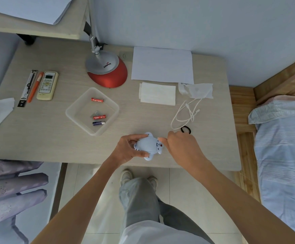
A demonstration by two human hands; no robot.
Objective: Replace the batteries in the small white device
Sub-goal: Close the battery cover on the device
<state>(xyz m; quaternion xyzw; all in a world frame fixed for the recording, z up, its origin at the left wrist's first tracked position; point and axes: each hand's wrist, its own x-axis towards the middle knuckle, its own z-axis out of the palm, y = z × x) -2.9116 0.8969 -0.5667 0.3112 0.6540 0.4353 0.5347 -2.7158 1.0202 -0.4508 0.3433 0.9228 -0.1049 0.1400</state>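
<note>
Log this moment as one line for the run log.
left hand: grips white device | right hand: touches device's right end | device: closed | tray: holds three batteries

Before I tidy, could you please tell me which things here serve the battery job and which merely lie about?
Job: white device, tray, three batteries.
Lying about: remote, lamp, pens, paper, tissues, cable, hair tie.

You face a pale wood-grain tabletop (pixel 37 134) set against a plain light-blue wall (pixel 213 23). A desk lamp (pixel 108 71) with a red-and-silver base stands near its back edge. To your right is a wood-framed bed (pixel 284 155) with striped blue bedding. The floor (pixel 187 191) below is pale tile.
</note>
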